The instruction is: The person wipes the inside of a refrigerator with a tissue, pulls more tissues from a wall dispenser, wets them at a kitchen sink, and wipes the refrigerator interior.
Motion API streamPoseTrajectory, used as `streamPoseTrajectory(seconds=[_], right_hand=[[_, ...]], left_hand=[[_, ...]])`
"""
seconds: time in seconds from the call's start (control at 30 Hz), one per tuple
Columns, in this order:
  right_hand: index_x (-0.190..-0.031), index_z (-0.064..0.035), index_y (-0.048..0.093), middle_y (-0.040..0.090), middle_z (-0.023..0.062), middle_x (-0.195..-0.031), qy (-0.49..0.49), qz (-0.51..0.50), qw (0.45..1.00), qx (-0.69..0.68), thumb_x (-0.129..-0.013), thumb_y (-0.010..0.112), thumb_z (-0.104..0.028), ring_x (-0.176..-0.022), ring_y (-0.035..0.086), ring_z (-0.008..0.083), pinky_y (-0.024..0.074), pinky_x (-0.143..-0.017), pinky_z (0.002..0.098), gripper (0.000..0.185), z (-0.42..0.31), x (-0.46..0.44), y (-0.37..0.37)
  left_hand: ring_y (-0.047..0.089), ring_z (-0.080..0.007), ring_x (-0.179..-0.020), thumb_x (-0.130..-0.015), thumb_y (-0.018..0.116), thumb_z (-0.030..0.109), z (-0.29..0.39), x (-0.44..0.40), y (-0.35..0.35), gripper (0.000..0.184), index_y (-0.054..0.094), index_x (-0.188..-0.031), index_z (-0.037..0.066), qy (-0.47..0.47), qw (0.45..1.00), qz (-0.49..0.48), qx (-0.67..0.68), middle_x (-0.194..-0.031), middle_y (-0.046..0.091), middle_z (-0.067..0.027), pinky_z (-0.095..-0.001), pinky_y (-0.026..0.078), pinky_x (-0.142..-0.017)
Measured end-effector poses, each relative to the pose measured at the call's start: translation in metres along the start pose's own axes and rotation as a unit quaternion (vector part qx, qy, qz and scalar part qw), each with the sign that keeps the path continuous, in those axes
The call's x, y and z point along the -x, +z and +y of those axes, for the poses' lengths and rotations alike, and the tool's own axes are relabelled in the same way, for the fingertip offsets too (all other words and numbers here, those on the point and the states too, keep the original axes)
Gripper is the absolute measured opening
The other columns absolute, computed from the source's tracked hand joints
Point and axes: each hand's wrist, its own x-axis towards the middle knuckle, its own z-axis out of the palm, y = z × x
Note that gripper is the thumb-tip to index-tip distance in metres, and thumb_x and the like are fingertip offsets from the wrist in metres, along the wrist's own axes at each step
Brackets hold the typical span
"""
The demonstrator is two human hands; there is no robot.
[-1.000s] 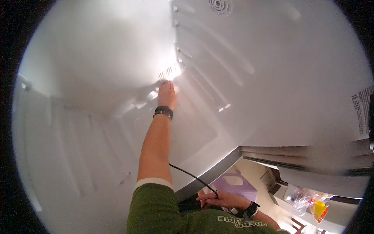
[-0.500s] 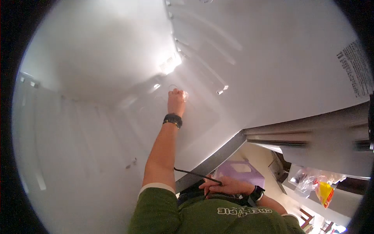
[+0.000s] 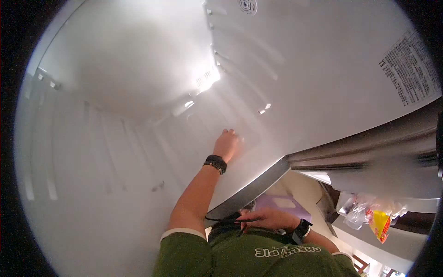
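Observation:
My left hand (image 3: 226,145) reaches inside a white refrigerator (image 3: 323,92), its fingers curled and closed against the smooth inner wall. Whatever it may be gripping is hidden beneath the fingers. A dark band and watch circle that wrist. Close to my body, my right hand (image 3: 273,219) is closed around a thin black cord (image 3: 228,220), which stretches across toward my left elbow. A black watch is strapped to the right wrist.
The lit lamp (image 3: 207,82) glows in the back corner. A printed label (image 3: 408,69) is on the right wall. The grey front edge (image 3: 249,184) crosses before me. Beyond it stand a purple box (image 3: 300,211), plastic bags (image 3: 357,214) and a yellow packet (image 3: 380,224).
My left hand has slid along the inner wall toward me and to the right. The cord hangs lower across to my right hand, which stays near my body. The view has shifted slightly.

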Motion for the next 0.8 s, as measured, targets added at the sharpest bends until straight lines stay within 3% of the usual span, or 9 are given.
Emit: streamPoseTrajectory(seconds=[0.1,0.27,0.4,0.5,0.6,0.7,0.8], right_hand=[[-0.131,-0.0104,0.043,0.062,0.0063,-0.104,-0.002,0.008,0.999,-0.038,-0.096,0.041,-0.024,-0.094,0.059,0.0137,0.0454,-0.085,0.0282,0.038,-0.002,0.006,-0.003],[-0.13,-0.0075,0.042,0.063,0.0075,-0.102,0.006,0.023,0.998,-0.061,-0.096,0.04,-0.027,-0.092,0.059,0.0132,0.0454,-0.083,0.0277,0.039,-0.005,0.009,-0.009],[-0.128,-0.0052,0.043,0.062,0.0073,-0.1,0.006,0.031,0.997,-0.07,-0.096,0.04,-0.028,-0.09,0.06,0.0138,0.0457,-0.082,0.0276,0.039,0.001,0.007,-0.009],[-0.127,-0.0128,0.048,0.061,0.0003,-0.096,0.079,0.048,0.983,-0.157,-0.094,0.044,-0.02,-0.092,0.058,0.0118,0.0421,-0.086,0.0259,0.033,0.003,0.011,-0.007],[-0.127,-0.0128,0.048,0.061,0.0015,-0.096,0.11,0.039,0.981,-0.156,-0.094,0.044,-0.019,-0.091,0.058,0.0117,0.0426,-0.085,0.026,0.033,0.003,0.008,-0.01],[-0.126,-0.0055,0.044,0.062,0.0097,-0.098,0.066,0.047,0.988,-0.129,-0.096,0.04,-0.027,-0.086,0.061,0.0148,0.0464,-0.079,0.0278,0.037,0.002,0.008,-0.011],[-0.128,-0.0048,0.043,0.062,0.0084,-0.097,0.033,0.019,0.993,-0.113,-0.097,0.038,-0.026,-0.087,0.06,0.015,0.0457,-0.082,0.028,0.038,0.001,0.006,-0.014]], left_hand=[[0.053,-0.0292,-0.082,-0.08,0.052,0.016,-0.032,0.001,0.023,0.014,0.064,-0.077,0.008,0.03,0.998,0.059,0.008,-0.084,0.056,-0.0124,-0.038,0.047,-0.072],[0.051,-0.0288,-0.085,-0.079,0.053,0.015,-0.073,-0.03,0.003,0.013,0.063,-0.077,0.007,-0.112,0.981,0.097,-0.126,-0.085,0.057,-0.0119,-0.0382,0.044,-0.079],[0.052,-0.0293,-0.091,-0.081,0.053,0.017,-0.127,-0.076,0.004,0.016,0.062,-0.08,0.004,-0.107,0.966,0.194,-0.134,-0.088,0.057,-0.0129,-0.0375,0.043,-0.082],[0.053,-0.0292,-0.093,-0.08,0.053,0.014,-0.141,-0.096,-0.015,0.014,0.063,-0.081,0.004,-0.157,0.982,0.052,-0.088,-0.091,0.056,-0.0128,-0.0379,0.046,-0.079],[0.053,-0.0295,-0.092,-0.079,0.053,0.01,-0.141,-0.095,-0.014,0.012,0.063,-0.079,0.005,-0.118,0.98,0.068,-0.144,-0.091,0.056,-0.0125,-0.0373,0.048,-0.076],[0.053,-0.0292,-0.092,-0.077,0.054,0.009,-0.134,-0.079,-0.007,0.011,0.064,-0.073,0.006,-0.089,0.974,0.08,-0.191,-0.091,0.057,-0.0123,-0.0361,0.048,-0.077],[0.053,-0.0292,-0.09,-0.076,0.055,0.009,-0.121,-0.065,-0.003,0.01,0.064,-0.074,0.005,-0.065,0.984,0.038,-0.163,-0.089,0.057,-0.0115,-0.0355,0.049,-0.077]])
